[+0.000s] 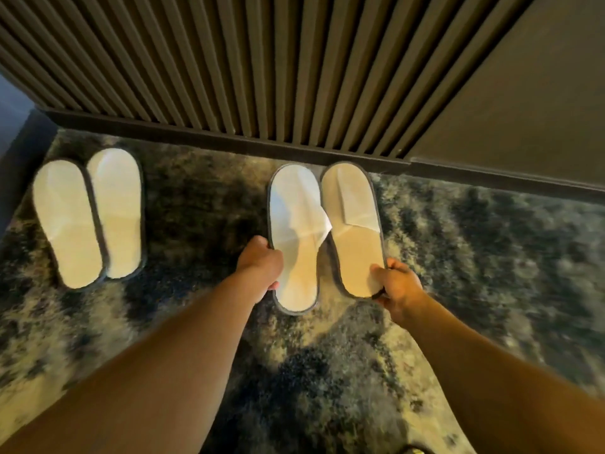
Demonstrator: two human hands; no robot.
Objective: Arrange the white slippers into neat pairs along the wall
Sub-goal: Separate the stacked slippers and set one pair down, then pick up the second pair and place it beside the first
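**Slippers held in a pair at the slatted wall**

Hands grip one slipper each, toes pointing at the slatted wall. Your left hand closes around the outer edge of the left slipper, near its heel half. Your right hand pinches the heel of the right slipper, thumb on the insole. The two slippers lie side by side on the shaggy rug, edges touching, both toes just short of the wall's dark skirting. The left one sits slightly farther from the wall. A second pair rests along the same wall, well apart to the left, toes likewise toward the skirting.
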